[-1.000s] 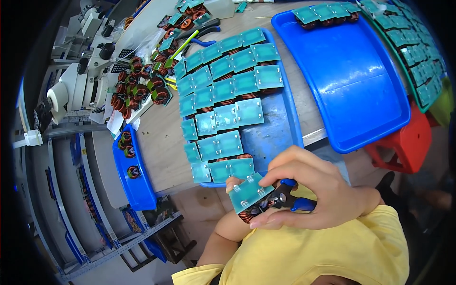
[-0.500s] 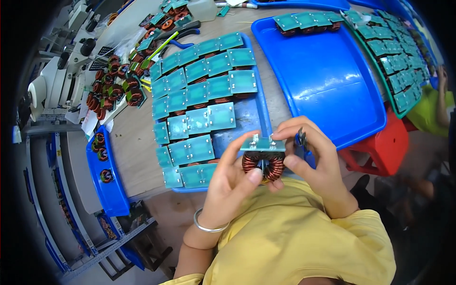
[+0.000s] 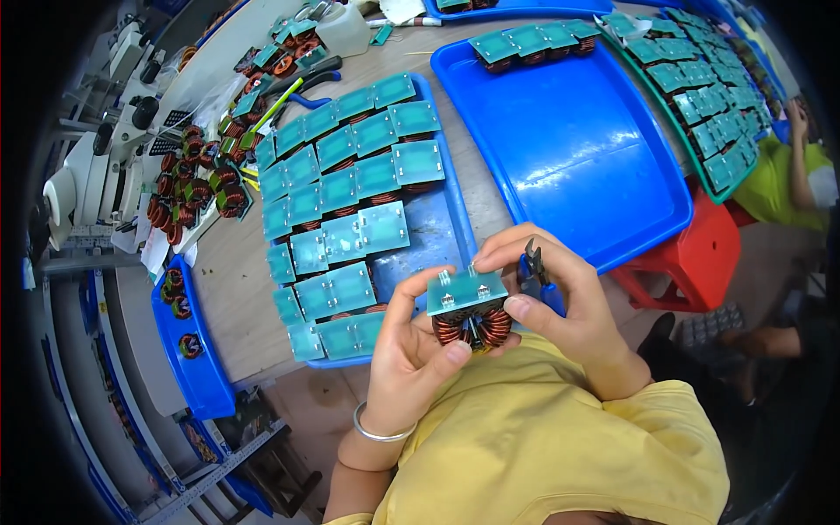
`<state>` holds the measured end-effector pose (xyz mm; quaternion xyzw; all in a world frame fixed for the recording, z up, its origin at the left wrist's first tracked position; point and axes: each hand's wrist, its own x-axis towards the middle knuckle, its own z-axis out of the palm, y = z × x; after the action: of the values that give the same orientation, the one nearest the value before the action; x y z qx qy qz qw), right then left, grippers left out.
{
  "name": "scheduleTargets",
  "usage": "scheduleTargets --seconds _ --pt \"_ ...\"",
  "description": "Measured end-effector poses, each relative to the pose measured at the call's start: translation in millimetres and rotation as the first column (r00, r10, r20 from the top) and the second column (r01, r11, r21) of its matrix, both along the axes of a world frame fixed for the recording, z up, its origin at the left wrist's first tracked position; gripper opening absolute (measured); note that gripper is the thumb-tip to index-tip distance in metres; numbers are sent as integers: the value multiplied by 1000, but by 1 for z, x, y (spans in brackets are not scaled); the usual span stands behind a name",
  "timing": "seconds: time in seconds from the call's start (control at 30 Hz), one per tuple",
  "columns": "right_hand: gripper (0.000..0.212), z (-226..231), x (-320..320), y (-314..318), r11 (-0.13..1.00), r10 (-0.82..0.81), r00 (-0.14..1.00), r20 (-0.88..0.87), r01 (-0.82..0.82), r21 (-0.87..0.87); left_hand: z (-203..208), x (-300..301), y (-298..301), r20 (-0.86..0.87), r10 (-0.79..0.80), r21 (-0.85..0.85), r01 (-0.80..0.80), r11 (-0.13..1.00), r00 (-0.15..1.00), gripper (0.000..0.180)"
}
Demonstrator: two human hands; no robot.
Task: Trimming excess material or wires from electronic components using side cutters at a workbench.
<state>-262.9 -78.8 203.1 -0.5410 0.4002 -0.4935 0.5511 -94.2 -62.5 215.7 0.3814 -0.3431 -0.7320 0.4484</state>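
Observation:
A toroidal coil of dark copper wire (image 3: 472, 331) under a green circuit board (image 3: 464, 290) is held up before me. My left hand (image 3: 420, 337) closes round its left side, thumb on the coil. My right hand (image 3: 569, 293) pinches the board's right edge, thumb in front, fingertips at the metal pins on top. Small wire cutters (image 3: 535, 267) with a blue handle are tucked in the same hand, jaws pointing up. Just beyond my hands, a blue tray (image 3: 429, 249) bears rows of like boards (image 3: 363, 232), green side up.
Farther right lies a blue tray (image 3: 595, 179) with one row of boards at its far end. A green tray full of boards (image 3: 700, 105) stands beyond, above a red stool (image 3: 691, 262). Loose coils (image 3: 188, 188) and pliers (image 3: 306, 83) lie left. Another person sits far right.
The board in my hands has tilted so more of its top face shows, and it sits slightly lower and left. The whole view has shifted a little; both hands keep their hold.

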Motion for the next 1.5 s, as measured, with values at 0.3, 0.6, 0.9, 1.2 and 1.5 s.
scheduleTargets --seconds 0.3,0.6,0.9,1.2,1.5 --pt "27 -1 -3 -1 995 59 997 -38 -62 -82 1 0 1 -12 18 22 -18 1000 1000 69" --pt "31 1 -5 -1 992 75 995 -60 -80 -92 -7 10 2 -107 -104 -48 99 994 989 57" --pt "37 9 -1 1 996 31 999 6 -31 -84 -10 17 6 -73 -66 -24 64 998 995 61" --pt "34 6 1 -1 993 64 998 -22 -66 -97 4 11 2 -222 -59 156 95 983 973 83" --pt "36 5 7 -3 995 79 995 -66 -83 -60 -32 21 6 -551 -140 151 264 953 823 78"
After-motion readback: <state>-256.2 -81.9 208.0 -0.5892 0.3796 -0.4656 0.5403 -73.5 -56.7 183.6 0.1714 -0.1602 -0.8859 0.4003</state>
